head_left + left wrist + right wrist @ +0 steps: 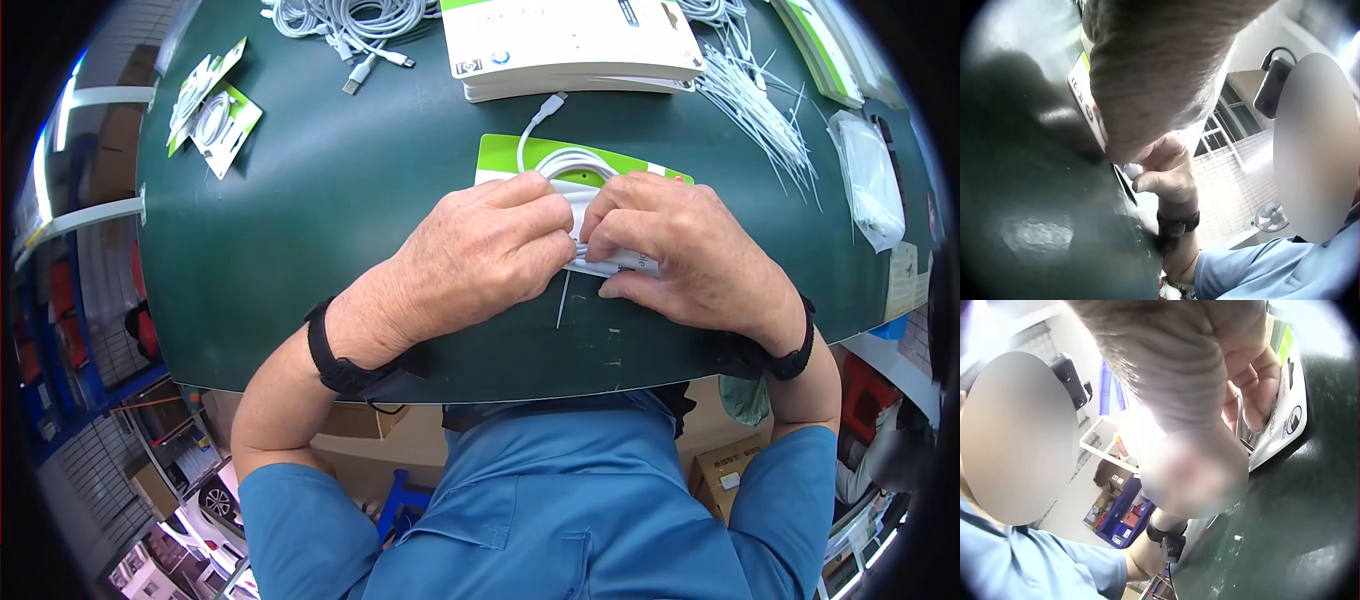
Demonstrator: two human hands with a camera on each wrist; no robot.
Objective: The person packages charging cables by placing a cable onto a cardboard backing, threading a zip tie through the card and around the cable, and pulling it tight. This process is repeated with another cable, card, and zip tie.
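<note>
A coiled white charging cable (578,160) lies on a green-and-white card (497,152), its plug end sticking out toward the back. My left hand (490,240) grips the coil from the left, fingers curled at its middle. From the right, my right hand (690,245) holds the coil with bent fingers, the thumb lower and apart over the card's front edge. A thin white cable tie (563,302) points toward me from between the hands. Its upper part is hidden by the fingers. In the right wrist view, fingertips rest close against the printed card (1285,419).
Behind the hands stands a stack of cards (575,45). Loose cables (365,22) lie at the back left, and carded cables (212,120) at the far left. Several loose cable ties (760,115) and a plastic bag (868,180) lie to the right. The table's edge (500,400) runs close before me.
</note>
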